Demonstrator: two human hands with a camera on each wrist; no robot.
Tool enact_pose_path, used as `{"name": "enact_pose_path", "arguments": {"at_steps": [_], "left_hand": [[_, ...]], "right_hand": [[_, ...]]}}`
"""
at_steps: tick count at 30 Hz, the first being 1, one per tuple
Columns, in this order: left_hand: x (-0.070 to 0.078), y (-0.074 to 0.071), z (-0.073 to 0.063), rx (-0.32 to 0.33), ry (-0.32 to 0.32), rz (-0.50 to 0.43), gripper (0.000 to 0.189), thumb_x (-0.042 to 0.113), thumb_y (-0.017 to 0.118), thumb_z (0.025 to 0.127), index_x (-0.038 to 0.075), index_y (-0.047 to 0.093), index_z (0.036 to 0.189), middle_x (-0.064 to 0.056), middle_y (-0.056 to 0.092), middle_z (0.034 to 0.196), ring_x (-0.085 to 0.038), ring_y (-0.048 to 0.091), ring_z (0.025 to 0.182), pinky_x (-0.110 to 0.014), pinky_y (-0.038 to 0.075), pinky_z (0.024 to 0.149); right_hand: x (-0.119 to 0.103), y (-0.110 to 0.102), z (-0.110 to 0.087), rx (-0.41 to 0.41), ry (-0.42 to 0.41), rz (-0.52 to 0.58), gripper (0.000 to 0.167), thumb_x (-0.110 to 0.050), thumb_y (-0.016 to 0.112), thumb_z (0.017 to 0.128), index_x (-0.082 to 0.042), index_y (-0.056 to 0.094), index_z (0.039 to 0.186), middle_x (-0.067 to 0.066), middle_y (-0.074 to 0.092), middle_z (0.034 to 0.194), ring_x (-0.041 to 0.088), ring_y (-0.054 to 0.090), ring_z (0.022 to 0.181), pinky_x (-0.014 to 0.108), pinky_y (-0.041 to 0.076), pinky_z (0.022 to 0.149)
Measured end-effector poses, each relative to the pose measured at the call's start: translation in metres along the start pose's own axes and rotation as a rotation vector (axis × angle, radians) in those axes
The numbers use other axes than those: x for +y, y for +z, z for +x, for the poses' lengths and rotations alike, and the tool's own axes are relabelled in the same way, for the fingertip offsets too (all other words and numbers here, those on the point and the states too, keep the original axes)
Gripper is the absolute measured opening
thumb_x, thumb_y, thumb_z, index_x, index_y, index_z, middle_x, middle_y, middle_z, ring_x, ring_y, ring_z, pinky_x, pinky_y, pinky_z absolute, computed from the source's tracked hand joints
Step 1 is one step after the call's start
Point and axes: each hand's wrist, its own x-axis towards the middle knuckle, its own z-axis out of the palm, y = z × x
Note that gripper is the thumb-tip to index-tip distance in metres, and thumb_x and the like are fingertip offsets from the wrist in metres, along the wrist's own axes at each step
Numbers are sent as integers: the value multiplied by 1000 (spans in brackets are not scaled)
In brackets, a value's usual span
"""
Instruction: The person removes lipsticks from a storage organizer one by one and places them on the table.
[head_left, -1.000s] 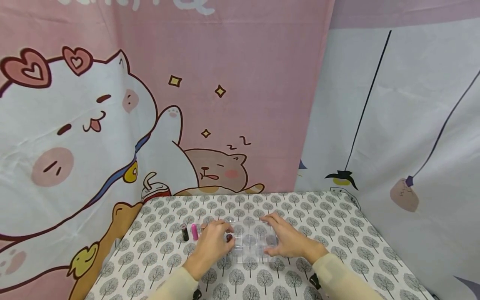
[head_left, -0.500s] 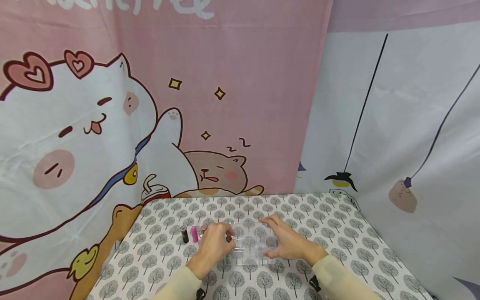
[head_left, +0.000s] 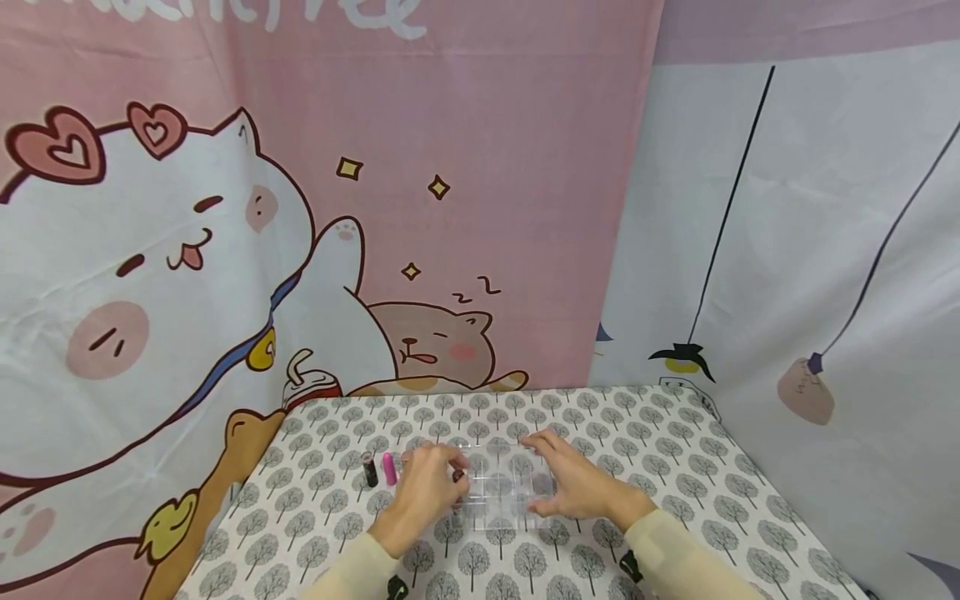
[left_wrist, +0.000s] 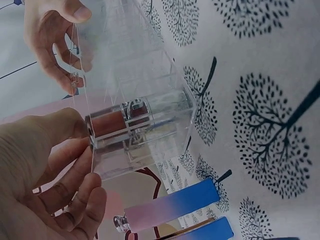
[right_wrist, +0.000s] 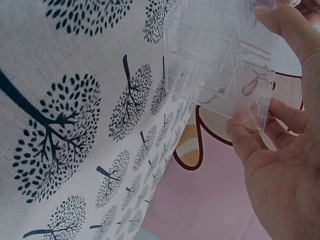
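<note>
A clear plastic organizer with several compartments (head_left: 501, 510) stands on the table between the hands. My left hand (head_left: 426, 482) is at its left end, thumb and fingertips pinching the top of a reddish-brown lipstick tube (left_wrist: 112, 124). In the left wrist view that tube sits upright inside an end compartment, seen through the clear wall. My right hand (head_left: 579, 482) grips the organizer's right end, the thumb on the near side and the fingers on the far side. The organizer's wall (right_wrist: 210, 65) shows between them in the right wrist view.
Left of the left hand stand a black tube with a clear top (head_left: 370, 470) and a pink tube (head_left: 389, 468). Two pink-and-blue tubes, one of them here (left_wrist: 172, 205), stand beside the organizer. A tree-print cloth (head_left: 525, 567) covers the table; a printed curtain (head_left: 510, 208) hangs behind.
The head view has tilted slightly, so the scene sits a little lower. Both hands keep nearly the same place at the organizer; the left hand shifts only slightly.
</note>
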Motion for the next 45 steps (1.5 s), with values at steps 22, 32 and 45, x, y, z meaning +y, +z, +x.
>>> {"name": "enact_pose_path", "arguments": {"at_steps": [22,32,45], "left_hand": [[-9,-5,1,133,229,-214,18,-5,95,88,2,86,102,-11,87,97,-20,84,83,-33,75,76],[-12,-7,2,268,335,-165,15,4,99,89,6,88,100,-9,90,102,-20,88,90,-23,73,86],[-18,-20,7,329,424,-255,19,-4,97,87,2,87,102,-10,88,101,-19,85,86,-27,74,77]], "right_hand": [[-1,0,-2,0,25,6,111,-38,103,86,-14,44,176,7,55,167,35,62,151,65,57,129],[-1,0,-1,-4,20,10,111,-39,104,86,-13,44,176,8,56,165,37,63,150,67,58,128],[0,0,-1,0,10,0,111,-39,104,85,-12,45,175,9,56,165,38,63,150,69,57,128]]}}
